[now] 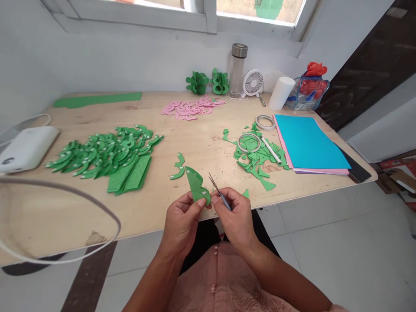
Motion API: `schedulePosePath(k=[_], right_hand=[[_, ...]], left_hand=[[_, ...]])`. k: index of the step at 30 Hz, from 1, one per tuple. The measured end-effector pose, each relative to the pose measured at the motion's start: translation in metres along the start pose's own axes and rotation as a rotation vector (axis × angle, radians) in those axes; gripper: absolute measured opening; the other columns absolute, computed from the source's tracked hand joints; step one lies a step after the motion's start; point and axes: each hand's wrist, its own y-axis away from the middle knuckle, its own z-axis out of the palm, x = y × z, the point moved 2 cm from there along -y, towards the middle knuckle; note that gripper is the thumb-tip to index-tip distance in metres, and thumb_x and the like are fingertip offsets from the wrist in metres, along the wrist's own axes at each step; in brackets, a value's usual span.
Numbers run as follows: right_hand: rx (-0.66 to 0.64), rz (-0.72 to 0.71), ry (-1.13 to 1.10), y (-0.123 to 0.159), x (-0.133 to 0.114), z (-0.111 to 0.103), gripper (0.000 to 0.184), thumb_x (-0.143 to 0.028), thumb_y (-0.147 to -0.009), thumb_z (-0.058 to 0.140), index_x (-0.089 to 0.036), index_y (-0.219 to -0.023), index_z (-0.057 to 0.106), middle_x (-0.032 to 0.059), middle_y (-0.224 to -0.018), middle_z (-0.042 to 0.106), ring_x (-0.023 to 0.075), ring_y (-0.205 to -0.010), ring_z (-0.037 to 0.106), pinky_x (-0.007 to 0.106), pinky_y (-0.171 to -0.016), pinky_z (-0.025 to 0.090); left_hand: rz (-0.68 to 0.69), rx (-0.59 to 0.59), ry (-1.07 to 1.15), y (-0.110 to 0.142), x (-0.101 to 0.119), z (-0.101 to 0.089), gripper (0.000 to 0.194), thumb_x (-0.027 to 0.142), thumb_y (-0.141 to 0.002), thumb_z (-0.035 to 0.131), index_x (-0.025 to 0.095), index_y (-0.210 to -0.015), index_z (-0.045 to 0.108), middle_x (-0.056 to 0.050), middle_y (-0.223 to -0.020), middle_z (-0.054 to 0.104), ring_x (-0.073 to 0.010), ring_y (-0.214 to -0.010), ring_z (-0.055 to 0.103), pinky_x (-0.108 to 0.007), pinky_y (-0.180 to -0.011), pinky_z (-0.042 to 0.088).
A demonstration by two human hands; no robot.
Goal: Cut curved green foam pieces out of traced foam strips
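My left hand (183, 216) pinches a green paper cutout (195, 184) with a wavy right edge and small white patches on it. Close beside it, my right hand (235, 214) is closed around a small pair of scissors (221, 193), the thin blades pointing up and left. The fingertips of both hands nearly meet at the lower edge of the paper. Just beyond the left hand lies a curvy green strip (178, 167) with white patches. A pile of similar green cutouts (107, 149) spreads on the left, by folded green paper pieces (130, 175).
Green scraps (256, 167), a tape roll (249, 143) and a white pen (271, 149) lie right of centre. Coloured sheets (312, 143) are stacked at the right. Pink cutouts (193, 107), a glass bottle (238, 71) and a small fan (252, 82) sit farther back. A white cable (110, 212) loops at left.
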Motion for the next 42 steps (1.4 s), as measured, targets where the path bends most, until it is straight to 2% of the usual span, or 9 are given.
schedulePosePath(k=[8, 12, 18, 22, 28, 34, 42], right_hand=[[-0.004, -0.007, -0.065, 0.001, -0.002, -0.001, 0.015, -0.031, -0.08, 0.06, -0.016, -0.077, 0.064, 0.0004, -0.069, 0.06, 0.0146, -0.067, 0.053, 0.026, -0.062, 0.042], [-0.034, 0.04, -0.129, 0.001, -0.001, -0.001, 0.015, -0.03, -0.073, 0.068, -0.017, -0.079, 0.065, -0.0008, -0.07, 0.059, 0.0148, -0.068, 0.054, 0.027, -0.065, 0.043], [-0.016, 0.052, -0.192, 0.0, 0.002, -0.003, 0.016, -0.03, -0.071, 0.07, -0.018, -0.07, 0.061, -0.0031, -0.064, 0.056, 0.0128, -0.061, 0.05, 0.026, -0.062, 0.042], [-0.052, 0.043, -0.133, 0.001, 0.003, -0.007, 0.015, -0.028, -0.071, 0.07, -0.018, -0.068, 0.06, -0.0029, -0.065, 0.054, 0.0122, -0.062, 0.046, 0.024, -0.059, 0.038], [-0.085, 0.057, -0.085, 0.008, 0.004, -0.012, 0.016, -0.03, -0.072, 0.069, -0.017, -0.07, 0.06, -0.0024, -0.065, 0.051, 0.0115, -0.061, 0.041, 0.023, -0.053, 0.033], [-0.083, 0.071, -0.09, 0.015, 0.001, -0.015, 0.021, -0.035, -0.07, 0.071, -0.018, -0.068, 0.058, -0.0029, -0.061, 0.047, 0.0109, -0.055, 0.038, 0.022, -0.048, 0.029], [-0.128, 0.057, -0.061, 0.021, 0.0, -0.017, 0.02, -0.034, -0.07, 0.071, -0.017, -0.069, 0.061, -0.0011, -0.064, 0.053, 0.012, -0.059, 0.041, 0.023, -0.053, 0.034]], left_hand=[[-0.001, -0.02, 0.026, 0.003, 0.002, 0.001, 0.016, 0.025, -0.06, 0.082, 0.016, -0.069, 0.073, 0.0, -0.066, 0.067, -0.0111, -0.064, 0.055, -0.025, -0.072, 0.046], [0.005, -0.028, 0.014, 0.006, 0.002, 0.005, 0.013, 0.024, -0.062, 0.082, 0.017, -0.071, 0.074, 0.0, -0.066, 0.067, -0.0124, -0.069, 0.057, -0.024, -0.075, 0.046], [-0.031, -0.046, -0.054, 0.013, 0.002, 0.009, 0.012, 0.026, -0.068, 0.079, 0.017, -0.073, 0.074, 0.0, -0.07, 0.068, -0.013, -0.071, 0.058, -0.025, -0.075, 0.046], [0.031, 0.007, -0.06, 0.014, 0.01, 0.006, 0.017, 0.028, -0.069, 0.079, 0.018, -0.081, 0.074, 0.0, -0.075, 0.069, -0.0134, -0.077, 0.06, -0.024, -0.076, 0.046], [0.04, 0.042, -0.032, 0.02, 0.017, 0.012, 0.017, 0.028, -0.069, 0.079, 0.017, -0.066, 0.067, 0.003, -0.065, 0.064, -0.0099, -0.064, 0.055, -0.021, -0.066, 0.045], [0.034, 0.066, -0.028, 0.029, 0.02, 0.017, 0.018, 0.03, -0.068, 0.078, 0.015, -0.071, 0.067, 0.001, -0.066, 0.063, -0.0125, -0.063, 0.055, -0.024, -0.063, 0.046], [0.106, 0.095, -0.067, 0.036, 0.027, 0.014, 0.017, 0.029, -0.069, 0.075, 0.016, -0.069, 0.064, 0.002, -0.064, 0.06, -0.0118, -0.06, 0.052, -0.024, -0.062, 0.045]])
